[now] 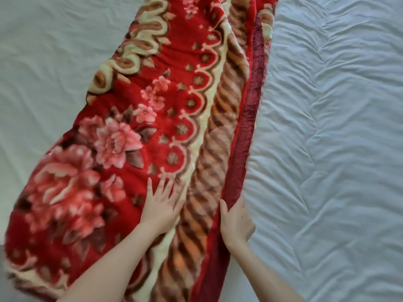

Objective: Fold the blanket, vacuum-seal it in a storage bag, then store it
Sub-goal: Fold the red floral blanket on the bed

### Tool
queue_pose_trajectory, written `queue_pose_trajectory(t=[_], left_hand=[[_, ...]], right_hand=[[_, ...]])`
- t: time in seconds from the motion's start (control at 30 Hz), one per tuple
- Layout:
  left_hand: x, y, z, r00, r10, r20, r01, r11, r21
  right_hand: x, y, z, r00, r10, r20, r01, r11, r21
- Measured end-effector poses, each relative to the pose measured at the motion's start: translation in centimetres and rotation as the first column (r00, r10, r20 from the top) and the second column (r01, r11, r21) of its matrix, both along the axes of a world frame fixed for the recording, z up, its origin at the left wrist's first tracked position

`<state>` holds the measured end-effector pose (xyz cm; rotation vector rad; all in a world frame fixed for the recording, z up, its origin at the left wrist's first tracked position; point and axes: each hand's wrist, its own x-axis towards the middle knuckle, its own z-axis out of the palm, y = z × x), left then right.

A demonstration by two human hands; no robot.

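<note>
Bedsheet (327,149), pale and wrinkled, carries the red floral blanket (152,127), which lies in a long folded strip. We press our left grip (162,205) flat on it, fingers spread. Our right grip (236,221) pinches its dark-red right edge, thumb on top.

One red flowered blanket (152,127), one white bed sheet (338,149) under it, and two bare hands: left hand (162,205), right hand (236,223)
</note>
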<state>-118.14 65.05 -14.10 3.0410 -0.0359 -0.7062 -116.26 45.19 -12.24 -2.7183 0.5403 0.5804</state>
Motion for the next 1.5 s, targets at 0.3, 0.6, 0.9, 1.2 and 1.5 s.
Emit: queue_pose_trajectory(t=[0.3, 0.6, 0.9, 1.2, 1.5], left_hand=[[-12.0, 10.7, 1.7, 0.971, 0.206, 0.12, -0.21, 0.977, 0.029], [-17.3, 27.3, 1.8, 0.608, 0.786, 0.117, -0.751, 0.616, -0.239], [-19.6, 36.5, 0.1, 0.526, 0.662, -0.534, -0.844, 0.331, -0.422], [-25.8, 37.0, 1.9, 0.538, 0.593, -0.599, -0.825, 0.224, -0.518], [-25.3, 37.2, 16.3, 0.386, 0.72, -0.577, -0.859, 0.051, -0.51]], right_hand=[[-13.1, 1.4, 1.1, 0.998, -0.059, -0.022, 0.06, 0.997, 0.048], [-25.2, 4.9, -0.1, 0.908, -0.417, -0.041, 0.411, 0.87, 0.272], [-31.8, 6.3, -1.1, 0.734, -0.625, -0.265, 0.62, 0.458, 0.637], [-35.0, 6.1, 1.9, 0.711, -0.621, -0.331, 0.654, 0.41, 0.636], [-30.2, 3.3, 16.8, 0.692, -0.538, -0.482, 0.712, 0.398, 0.579]])
